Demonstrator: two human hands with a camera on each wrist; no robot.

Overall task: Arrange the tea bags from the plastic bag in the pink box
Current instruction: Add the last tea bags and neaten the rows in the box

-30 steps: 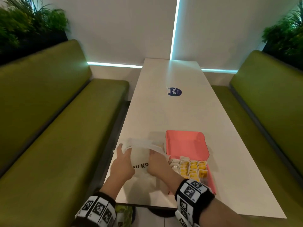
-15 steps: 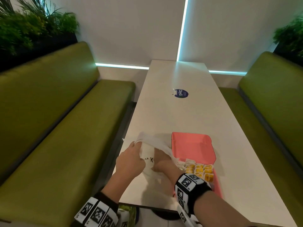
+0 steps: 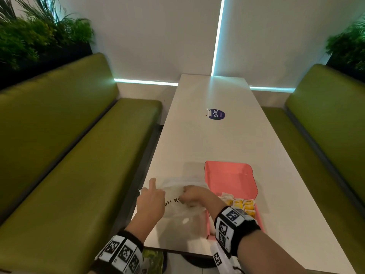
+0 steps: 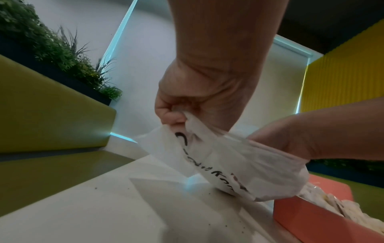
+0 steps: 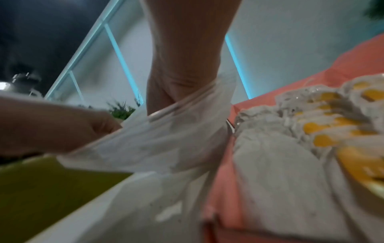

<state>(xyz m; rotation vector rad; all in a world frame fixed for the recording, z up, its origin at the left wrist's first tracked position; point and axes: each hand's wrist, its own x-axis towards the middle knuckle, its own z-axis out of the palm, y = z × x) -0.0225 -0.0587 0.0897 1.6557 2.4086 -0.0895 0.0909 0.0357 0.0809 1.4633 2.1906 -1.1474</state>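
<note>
Tea bags (image 3: 242, 204), white sachets with yellow tags, packed in rows in the near half of the pink box (image 3: 231, 178). Plastic bag (image 3: 177, 196) pinched at its rim by the left hand (image 3: 151, 196), fingers curled round a bunched fold of film, index finger sticking up clear of it. Right hand (image 3: 190, 195) pushed through the bag's mouth up to the wrist; fingers hidden by the film, so grip inside impossible to judge. Bag white and translucent, black lettering on its side, lower end resting on the table (image 3: 207, 139) and touching the left wall of the pink box. Box open, lid flap raised at the far end. Beyond the pink box, well apart, a round dark-blue sticker (image 3: 216, 114) on the tabletop. Green benches (image 3: 69, 155) along both sides.
</note>
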